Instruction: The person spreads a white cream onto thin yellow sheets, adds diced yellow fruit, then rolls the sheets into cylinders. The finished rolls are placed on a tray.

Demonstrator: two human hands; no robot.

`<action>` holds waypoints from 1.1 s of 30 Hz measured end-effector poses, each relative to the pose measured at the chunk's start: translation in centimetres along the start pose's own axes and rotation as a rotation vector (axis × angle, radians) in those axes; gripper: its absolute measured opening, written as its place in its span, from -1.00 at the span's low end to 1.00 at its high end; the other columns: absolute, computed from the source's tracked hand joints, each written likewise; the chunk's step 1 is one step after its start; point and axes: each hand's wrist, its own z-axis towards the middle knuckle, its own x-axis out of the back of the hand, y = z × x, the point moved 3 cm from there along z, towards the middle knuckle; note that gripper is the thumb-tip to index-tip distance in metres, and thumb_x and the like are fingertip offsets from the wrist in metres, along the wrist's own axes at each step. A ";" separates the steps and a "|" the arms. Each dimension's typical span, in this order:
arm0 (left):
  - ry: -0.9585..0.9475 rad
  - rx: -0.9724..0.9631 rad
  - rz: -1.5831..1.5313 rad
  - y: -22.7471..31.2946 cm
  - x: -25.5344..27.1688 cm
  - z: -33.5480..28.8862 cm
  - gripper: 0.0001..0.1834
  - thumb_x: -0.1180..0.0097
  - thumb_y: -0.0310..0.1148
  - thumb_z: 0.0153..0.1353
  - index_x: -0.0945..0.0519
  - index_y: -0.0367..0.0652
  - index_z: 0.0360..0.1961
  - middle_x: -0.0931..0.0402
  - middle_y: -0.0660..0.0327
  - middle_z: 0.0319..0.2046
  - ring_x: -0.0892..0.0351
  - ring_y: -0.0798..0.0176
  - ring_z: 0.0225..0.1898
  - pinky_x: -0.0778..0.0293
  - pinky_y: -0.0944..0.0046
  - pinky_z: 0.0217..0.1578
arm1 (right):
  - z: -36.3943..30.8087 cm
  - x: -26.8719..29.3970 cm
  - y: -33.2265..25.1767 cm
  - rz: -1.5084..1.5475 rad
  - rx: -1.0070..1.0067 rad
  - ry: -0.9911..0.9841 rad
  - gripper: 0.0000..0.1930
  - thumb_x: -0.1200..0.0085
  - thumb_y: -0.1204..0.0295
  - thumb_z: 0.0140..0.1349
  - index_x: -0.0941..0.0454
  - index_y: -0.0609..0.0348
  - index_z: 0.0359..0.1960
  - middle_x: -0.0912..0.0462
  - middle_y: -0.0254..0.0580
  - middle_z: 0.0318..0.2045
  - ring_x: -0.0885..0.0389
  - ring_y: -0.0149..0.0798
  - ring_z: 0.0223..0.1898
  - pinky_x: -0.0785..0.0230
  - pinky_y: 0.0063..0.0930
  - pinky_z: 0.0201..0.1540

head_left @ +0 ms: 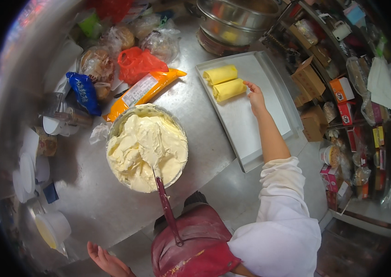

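Two yellow rolls, like rolled crepes, lie side by side at the far end of a shallow metal tray: the farther roll and the nearer roll. My right hand is over the tray, fingertips at the right end of the nearer roll, fingers stretched and not wrapped round it. Low at the left, my left hand is open, palm turned up and holding nothing. A round bowl of pale yellow cream stands on the table, with a dark red-handled spatula stuck in it.
The tray overhangs the front edge of the metal table. Behind the bowl lie an orange packet, a blue packet and a red bag. White tubs line the left. A steel pot stands at the back; shelves fill the right.
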 end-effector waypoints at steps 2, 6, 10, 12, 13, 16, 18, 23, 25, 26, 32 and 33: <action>-0.009 -0.006 -0.016 0.1 -0.1 0.0 -0.59 0.15 -0.37 0.18 -0.27 -0.07 0.10 -0.23 0.39 0.00 -0.11 0.44 0.06 0.08 0.30 0.05 | 0.0 -0.6 -0.2 -0.152 0.081 0.046 -0.40 0.31 0.76 -0.18 -0.46 0.04 -0.04 -0.33 -0.16 -0.01 -0.18 -0.20 0.12 0.03 -0.39 0.15; -0.004 -0.007 -0.013 0.0 0.5 0.1 -0.59 0.15 -0.37 0.19 -0.27 -0.07 0.10 -0.23 0.40 0.00 -0.11 0.44 0.06 0.08 0.28 0.06 | -1.0 -1.1 -0.3 -0.671 0.131 0.147 -0.44 0.23 0.73 -0.11 -0.43 -0.03 -0.01 -0.27 -0.20 0.00 -0.16 -0.17 0.13 0.08 -0.25 0.15; 0.002 0.001 -0.018 0.1 1.0 0.2 -0.58 0.15 -0.37 0.19 -0.26 -0.08 0.11 -0.22 0.38 0.01 -0.10 0.43 0.07 0.09 0.27 0.06 | -2.4 -1.1 -0.5 -1.081 0.304 0.184 -0.47 0.17 0.63 -0.01 -0.34 -0.05 0.07 -0.27 -0.24 0.05 -0.14 -0.17 0.14 0.11 -0.16 0.13; 0.007 -0.005 -0.024 0.3 1.1 -0.1 -0.58 0.15 -0.37 0.19 -0.26 -0.08 0.11 -0.21 0.37 0.03 -0.10 0.41 0.07 0.08 0.25 0.07 | -2.7 -0.7 -0.6 -1.351 0.404 0.200 -0.46 0.15 0.58 0.02 -0.28 -0.07 0.12 -0.25 -0.23 0.09 -0.13 -0.16 0.16 0.10 -0.14 0.13; 0.010 -0.007 -0.027 0.5 1.1 -0.2 -0.57 0.15 -0.37 0.19 -0.25 -0.09 0.11 -0.20 0.36 0.04 -0.10 0.40 0.07 0.08 0.24 0.07 | -2.7 -0.3 -0.6 -1.400 0.372 0.240 -0.45 0.14 0.57 0.03 -0.26 -0.08 0.13 -0.23 -0.22 0.12 -0.12 -0.15 0.17 0.10 -0.13 0.13; 0.033 0.001 -0.057 0.8 1.3 -0.3 -0.56 0.15 -0.36 0.19 -0.24 -0.10 0.12 -0.18 0.33 0.07 -0.09 0.36 0.09 0.06 0.22 0.07 | -2.8 1.0 -1.5 -1.531 0.279 0.361 -0.42 0.10 0.54 0.02 -0.21 -0.08 0.17 -0.19 -0.20 0.17 -0.09 -0.12 0.20 0.06 -0.09 0.11; -0.013 0.019 -0.118 0.6 1.3 0.1 -0.56 0.13 -0.39 0.17 -0.25 -0.12 0.12 -0.20 0.32 0.05 -0.12 0.36 0.07 0.01 0.25 0.06 | -3.5 1.7 -3.4 -1.519 0.267 0.397 -0.37 0.04 0.51 -0.02 -0.18 -0.07 0.19 -0.19 -0.20 0.18 -0.08 -0.12 0.21 0.01 -0.03 0.09; 0.001 -0.044 -0.296 -1.6 3.5 2.0 -0.61 0.07 -0.53 0.10 -0.33 -0.21 0.01 -0.29 0.30 -0.11 -0.22 0.42 -0.09 -0.17 0.45 -0.10 | -6.9 -1.3 -14.5 -0.749 0.612 0.071 -0.21 -0.09 0.41 0.02 0.07 0.01 0.29 -0.10 -0.09 0.24 -0.12 -0.07 0.23 -0.01 -0.22 0.20; 0.013 0.069 -0.341 -3.3 5.4 3.8 -0.59 0.02 -0.51 0.04 -0.35 -0.17 -0.01 -0.29 0.29 -0.08 -0.18 0.38 -0.04 -0.10 0.34 0.01 | -10.7 -4.8 -18.9 -0.330 0.561 -0.080 -0.26 -0.04 0.39 0.12 0.10 -0.03 0.30 -0.12 -0.10 0.23 -0.06 -0.19 0.26 0.08 -0.31 0.23; 0.090 0.134 -0.340 -4.2 7.4 5.0 -0.60 0.02 -0.48 0.06 -0.36 -0.14 -0.02 -0.29 0.31 -0.10 -0.20 0.40 -0.07 -0.12 0.34 -0.04 | -13.0 -7.0 -20.8 -0.180 0.517 -0.160 -0.28 -0.01 0.35 0.17 0.12 -0.06 0.31 -0.15 -0.12 0.21 -0.07 -0.22 0.25 0.12 -0.34 0.24; 0.451 0.388 -0.561 -11.7 21.5 14.5 -0.72 0.00 -0.32 0.10 -0.41 -0.06 -0.13 -0.29 0.35 -0.24 -0.26 0.36 -0.21 -0.17 0.31 -0.15 | -31.5 -23.6 -28.1 -0.086 0.669 -0.684 -0.33 0.13 0.52 0.15 0.09 -0.07 0.30 -0.30 -0.18 0.08 -0.18 -0.35 0.16 0.10 -0.44 0.22; 0.460 0.405 -0.627 -13.0 23.7 16.7 -0.72 -0.02 -0.31 0.10 -0.40 -0.06 -0.14 -0.29 0.33 -0.25 -0.27 0.35 -0.21 -0.19 0.29 -0.15 | -34.7 -26.9 -28.0 0.025 0.590 -0.815 -0.32 0.15 0.58 0.11 0.08 -0.04 0.30 -0.32 -0.17 0.05 -0.21 -0.34 0.14 0.06 -0.46 0.19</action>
